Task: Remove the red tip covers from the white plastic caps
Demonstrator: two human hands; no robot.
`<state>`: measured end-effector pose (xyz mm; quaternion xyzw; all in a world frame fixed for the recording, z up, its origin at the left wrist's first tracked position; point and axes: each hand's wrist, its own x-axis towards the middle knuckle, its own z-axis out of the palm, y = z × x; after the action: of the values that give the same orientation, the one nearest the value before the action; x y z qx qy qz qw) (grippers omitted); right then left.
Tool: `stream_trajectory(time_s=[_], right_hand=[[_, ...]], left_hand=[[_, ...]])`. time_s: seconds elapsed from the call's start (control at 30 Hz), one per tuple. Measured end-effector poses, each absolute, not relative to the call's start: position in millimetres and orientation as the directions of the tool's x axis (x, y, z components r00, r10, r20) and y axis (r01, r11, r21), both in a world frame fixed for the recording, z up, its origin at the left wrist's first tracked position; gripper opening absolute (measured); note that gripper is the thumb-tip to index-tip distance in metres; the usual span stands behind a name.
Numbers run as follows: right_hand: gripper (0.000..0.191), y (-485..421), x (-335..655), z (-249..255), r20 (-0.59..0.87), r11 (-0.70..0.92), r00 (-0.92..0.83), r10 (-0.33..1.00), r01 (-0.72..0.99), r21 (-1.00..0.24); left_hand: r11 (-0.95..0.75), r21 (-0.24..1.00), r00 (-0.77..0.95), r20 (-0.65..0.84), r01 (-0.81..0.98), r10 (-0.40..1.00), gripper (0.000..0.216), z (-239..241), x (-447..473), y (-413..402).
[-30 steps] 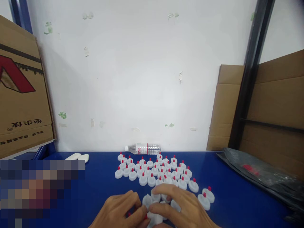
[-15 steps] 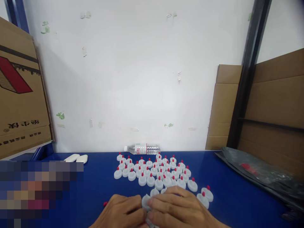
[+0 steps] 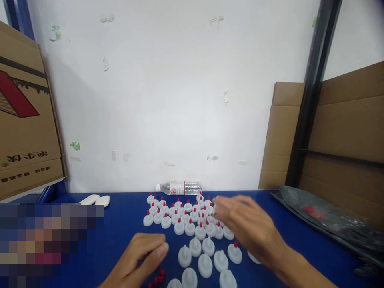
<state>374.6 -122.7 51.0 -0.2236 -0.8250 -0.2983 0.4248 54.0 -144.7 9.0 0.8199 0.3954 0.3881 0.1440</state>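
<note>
My left hand (image 3: pixel 141 258) rests on the blue table (image 3: pixel 120 224) with its fingers curled and the thumb pressed against them; what is inside is hidden. A few small red tips (image 3: pixel 156 279) lie just beside it. Several plain white caps (image 3: pixel 195 256) stand to its right. My right hand (image 3: pixel 247 224) stretches over the rows of white caps with red tips (image 3: pixel 183 218), motion-blurred, its fingertips above the rows' right end. One red-tipped cap (image 3: pixel 235 252) stands near its wrist.
A clear water bottle (image 3: pixel 180 188) lies against the white wall. Two white oblong pieces (image 3: pixel 96 199) lie at the back left. A black plastic bag (image 3: pixel 324 216) covers the table's right side. Cardboard boxes (image 3: pixel 27 120) stand left and right (image 3: pixel 345 128).
My right hand has left the near caps and swung forward and right over the red-tipped rows. The hands have parted, uncovering the plain white caps. My left hand has barely moved.
</note>
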Motion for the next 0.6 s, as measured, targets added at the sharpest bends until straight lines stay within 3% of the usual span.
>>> stream_trajectory(time_s=[0.1, 0.3, 0.43, 0.6], right_hand=[[0.016, -103.6, 396.1, 54.3, 0.852, 0.686, -0.46, 0.249, 0.705, 0.18], [0.011, -99.9, 390.7, 48.1, 0.747, 0.751, -0.538, 0.391, 0.656, 0.08], [0.007, -106.3, 388.0, 48.2, 0.644, 0.785, -0.61, 0.462, 0.619, 0.024], [0.006, -112.9, 389.2, 52.4, 0.485, 0.764, -0.659, 0.575, 0.645, -0.03]], left_hand=[[-0.646, 0.493, 0.44, 0.477, 0.583, 0.761, 0.028, 12.3, 47.1, -136.8], [-0.731, 0.242, 0.646, 0.348, 0.638, 0.679, 0.019, 30.1, 63.6, -133.0], [-0.755, 0.209, 0.705, 0.27, 0.622, 0.656, 0.02, 31.9, 62.5, -129.3], [-0.743, 0.234, 0.69, 0.276, 0.627, 0.669, 0.017, 28.9, 62.0, -129.5]])
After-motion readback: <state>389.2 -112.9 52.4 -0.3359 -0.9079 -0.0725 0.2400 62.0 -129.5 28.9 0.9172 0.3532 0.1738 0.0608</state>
